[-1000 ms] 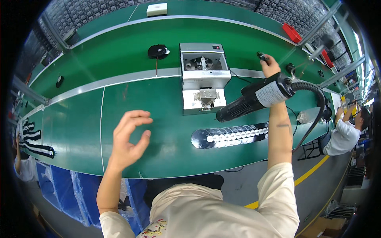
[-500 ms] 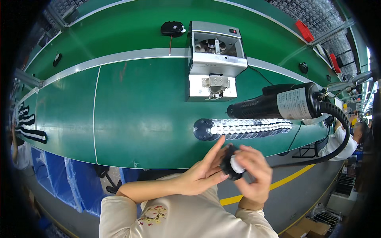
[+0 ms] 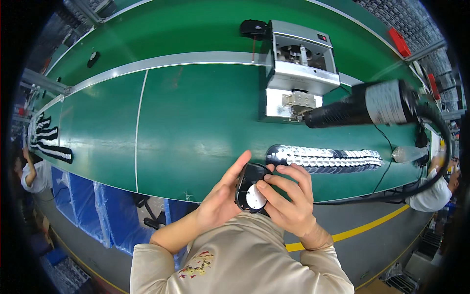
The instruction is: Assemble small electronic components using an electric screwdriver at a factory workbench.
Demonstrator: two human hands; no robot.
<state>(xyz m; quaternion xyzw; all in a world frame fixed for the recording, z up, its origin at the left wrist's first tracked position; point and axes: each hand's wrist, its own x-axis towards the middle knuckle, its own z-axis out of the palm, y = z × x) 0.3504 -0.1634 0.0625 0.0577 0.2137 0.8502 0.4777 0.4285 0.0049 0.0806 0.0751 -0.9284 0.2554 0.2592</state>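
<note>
A black oval plastic housing with a round white disc is held upright in front of my chest, just off the bench's near edge. My left hand cradles it from the left, thumb stretched up along its side. From the right, my right hand has its curled fingertips and thumb on the housing's edge and disc. Just beyond that hand, a long row of similar black housings with shiny pale discs lies overlapped on the green bench. A black electric screwdriver, blurred, hangs above the row.
A silver screw feeder stands at the back of the green bench. Next to it sits a black housing. Black-and-white rows of parts lie at far left. A thick cable loops at right. People work at both sides.
The housing has turned so its disc side faces up toward me, and both hands have shifted their hold on it. The view has swung left, and the screwdriver's tip now appears by the feeder.
</note>
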